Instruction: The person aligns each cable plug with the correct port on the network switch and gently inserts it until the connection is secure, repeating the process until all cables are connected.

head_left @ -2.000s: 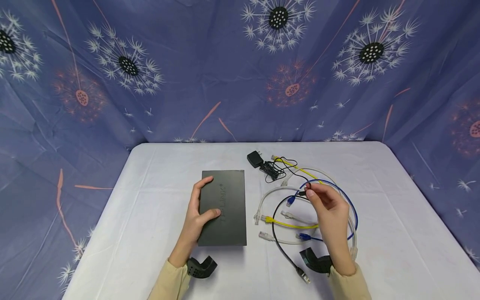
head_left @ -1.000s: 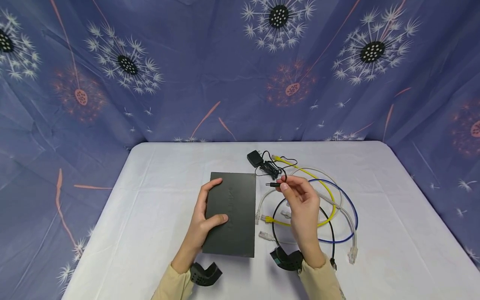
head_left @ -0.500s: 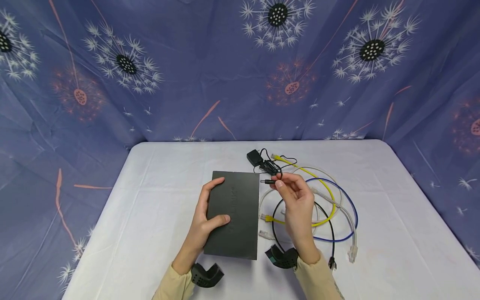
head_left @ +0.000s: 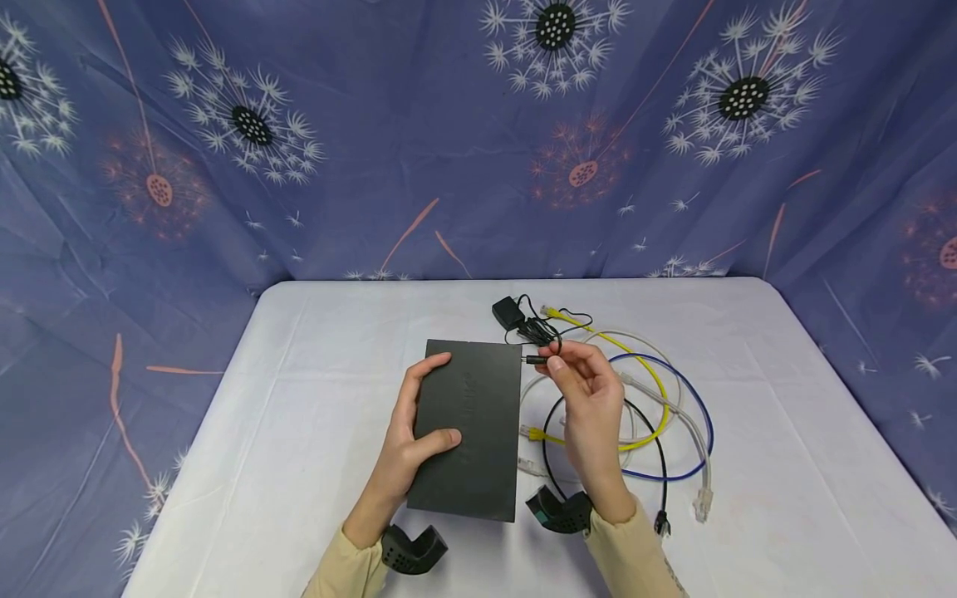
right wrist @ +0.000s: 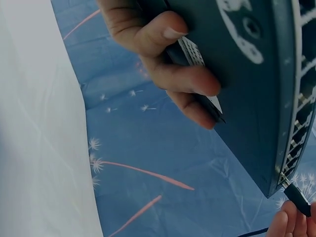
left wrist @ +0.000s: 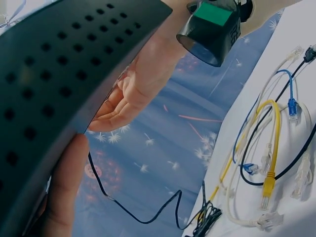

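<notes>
My left hand (head_left: pixel 411 440) grips a dark grey network switch (head_left: pixel 478 440) by its left side, thumb on top. In the right wrist view its fingers (right wrist: pixel 195 81) curl under the switch's underside. My right hand (head_left: pixel 591 407) pinches a black barrel power plug (head_left: pixel 534 360) at the switch's upper right edge. Seen from the right wrist, the metal tip of this plug (right wrist: pixel 296 197) meets the end of a row of ports (right wrist: pixel 298 133), with some metal showing. How deep it sits, I cannot tell. A thin black cord runs from the plug to the power adapter (head_left: pixel 508 313).
Several network cables lie looped on the white table (head_left: pixel 314 399) at right: a yellow cable (head_left: pixel 661 399), a blue cable (head_left: pixel 706 415), a black cable (head_left: pixel 661 465) and grey-white ones with clear connectors (head_left: pixel 703 504). A patterned blue cloth (head_left: pixel 404 166) hangs behind.
My right hand has brought the power plug leftward from above the cables to the switch's edge. My left hand has shifted the switch slightly right and tilted it a little.
</notes>
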The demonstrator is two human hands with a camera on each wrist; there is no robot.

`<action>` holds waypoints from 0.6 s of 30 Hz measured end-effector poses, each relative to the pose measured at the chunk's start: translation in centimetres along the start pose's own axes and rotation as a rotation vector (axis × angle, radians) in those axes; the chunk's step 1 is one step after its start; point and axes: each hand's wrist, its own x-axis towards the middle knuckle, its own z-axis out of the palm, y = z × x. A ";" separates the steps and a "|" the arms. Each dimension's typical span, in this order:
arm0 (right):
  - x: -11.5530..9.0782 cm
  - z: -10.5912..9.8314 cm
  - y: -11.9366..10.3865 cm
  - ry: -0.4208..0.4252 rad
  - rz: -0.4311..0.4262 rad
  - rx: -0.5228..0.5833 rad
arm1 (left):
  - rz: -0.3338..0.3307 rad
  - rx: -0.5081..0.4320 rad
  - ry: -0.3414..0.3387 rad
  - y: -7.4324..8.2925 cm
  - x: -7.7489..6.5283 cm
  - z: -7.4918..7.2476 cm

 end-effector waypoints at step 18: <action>-0.4 0.2 0.4 0.022 0.019 0.060 | 0.019 0.092 -0.053 0.4 -0.3 0.3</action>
